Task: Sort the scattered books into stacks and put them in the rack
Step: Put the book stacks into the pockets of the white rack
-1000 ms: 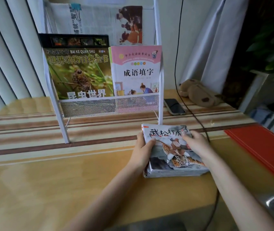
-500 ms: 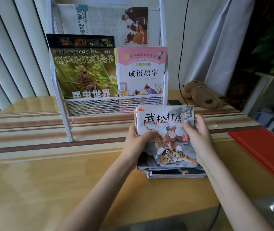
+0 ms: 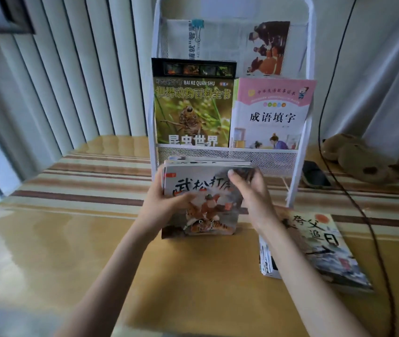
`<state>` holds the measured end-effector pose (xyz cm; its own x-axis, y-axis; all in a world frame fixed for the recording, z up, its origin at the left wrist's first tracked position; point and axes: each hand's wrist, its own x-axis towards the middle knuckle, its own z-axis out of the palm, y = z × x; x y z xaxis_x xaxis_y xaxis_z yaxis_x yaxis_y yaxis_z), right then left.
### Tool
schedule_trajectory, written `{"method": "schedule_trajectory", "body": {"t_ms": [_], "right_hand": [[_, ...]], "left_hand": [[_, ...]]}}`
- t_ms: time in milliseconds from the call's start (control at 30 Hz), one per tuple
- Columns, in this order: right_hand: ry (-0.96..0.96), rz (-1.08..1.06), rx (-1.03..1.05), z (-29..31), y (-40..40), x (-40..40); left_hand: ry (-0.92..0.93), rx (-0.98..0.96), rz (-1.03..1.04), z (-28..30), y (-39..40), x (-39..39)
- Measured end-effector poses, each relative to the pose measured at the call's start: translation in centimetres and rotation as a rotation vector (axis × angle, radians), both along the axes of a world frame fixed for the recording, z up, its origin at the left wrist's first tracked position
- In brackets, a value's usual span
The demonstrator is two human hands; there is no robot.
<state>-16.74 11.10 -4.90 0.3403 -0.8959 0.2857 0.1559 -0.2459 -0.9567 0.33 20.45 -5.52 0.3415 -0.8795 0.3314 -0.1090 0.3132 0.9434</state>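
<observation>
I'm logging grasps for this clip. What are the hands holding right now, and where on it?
Both hands hold the stack of tiger-cover books: the left hand grips its left edge, the right hand its upper right corner, fingers curled over the cover.

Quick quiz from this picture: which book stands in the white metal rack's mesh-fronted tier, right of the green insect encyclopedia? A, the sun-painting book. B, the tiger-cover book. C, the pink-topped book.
C: the pink-topped book stands beside the green insect encyclopedia in the white metal rack; both hands hold the tiger-cover book.
</observation>
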Motion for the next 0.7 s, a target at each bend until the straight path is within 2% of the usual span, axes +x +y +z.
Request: {"method": "schedule_trajectory", "body": {"t_ms": [100, 300, 433, 567, 700], "right_hand": [[0.047, 0.027, 0.001, -0.7, 0.1, 0.8], [0.181, 0.014, -0.075, -1.1, 0.1, 1.4], [0.228, -0.041, -0.151, -0.2, -0.2, 2.3], [0.24, -0.019, -0.317, 5.1, -1.3, 3.4], [0.283, 0.092, -0.527, 14.4, -4.1, 3.1]], "left_hand": [[0.082, 0.007, 0.035, -1.1, 0.3, 0.9], [0.074, -0.008, 0.232, -2.7, -1.4, 0.1], [0.074, -0.096, 0.289, -1.9, -1.7, -0.5], [0.005, -0.259, 0.358, 3.2, -1.8, 0.5], [-0.046, -0.448, 0.256, 12.7, -3.4, 1.9]]}}
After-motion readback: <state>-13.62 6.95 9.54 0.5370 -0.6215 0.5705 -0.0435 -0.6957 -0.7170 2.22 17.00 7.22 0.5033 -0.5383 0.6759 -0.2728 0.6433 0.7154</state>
